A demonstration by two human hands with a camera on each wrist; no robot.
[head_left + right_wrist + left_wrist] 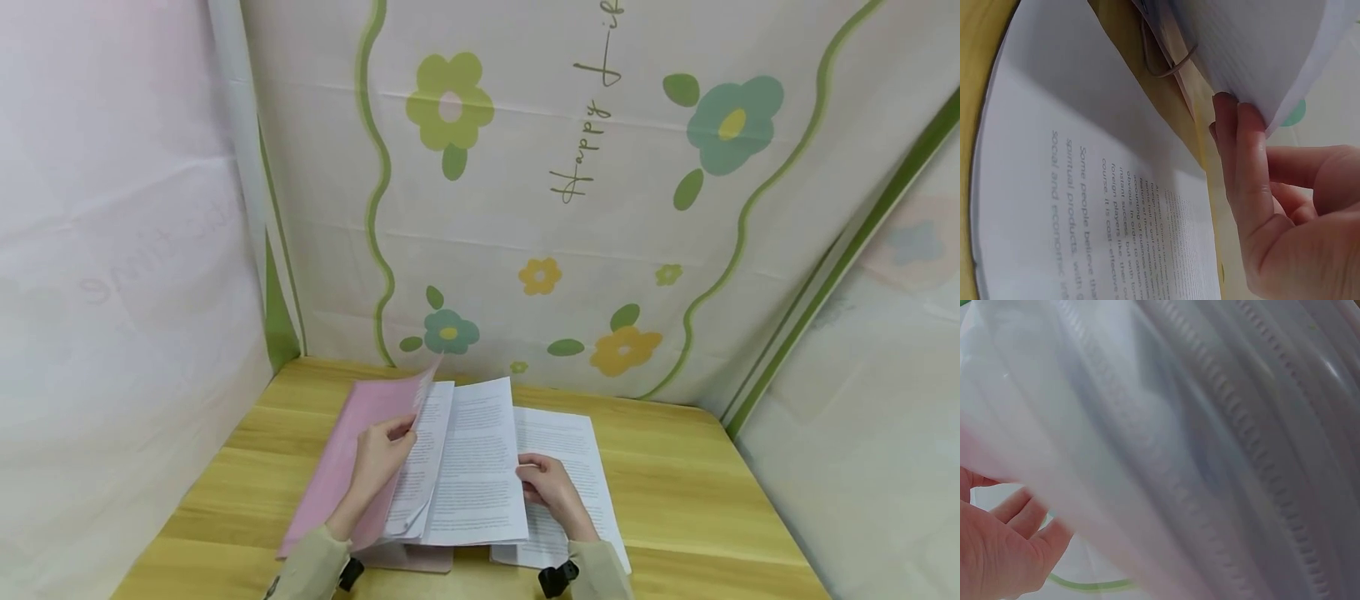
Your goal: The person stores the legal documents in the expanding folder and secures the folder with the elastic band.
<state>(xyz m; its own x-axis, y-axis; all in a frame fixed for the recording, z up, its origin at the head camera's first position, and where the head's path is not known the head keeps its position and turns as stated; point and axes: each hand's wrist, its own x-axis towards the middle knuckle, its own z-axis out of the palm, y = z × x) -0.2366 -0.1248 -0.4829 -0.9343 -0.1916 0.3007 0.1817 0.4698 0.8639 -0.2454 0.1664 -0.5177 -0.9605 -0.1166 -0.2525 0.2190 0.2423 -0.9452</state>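
Printed sheet (476,467) lies near the middle of your wooden table (690,508), lifted at its three o'clock edge, where your right hand (552,492) has thumb and fingers clamped on it. At the sheet's nine o'clock, your left hand (378,458) pinches the raised edge of the pink folder (352,450), with more printed pages (429,442) showing between. Loose paper (576,467) rests on the table at the sheet's three o'clock, partly covered by it from your view, and the flowered cloth (480,208) hangs at twelve.

The folder (343,450) is pink; the sheets (476,467) white, their print (1087,209) seemingly grey.
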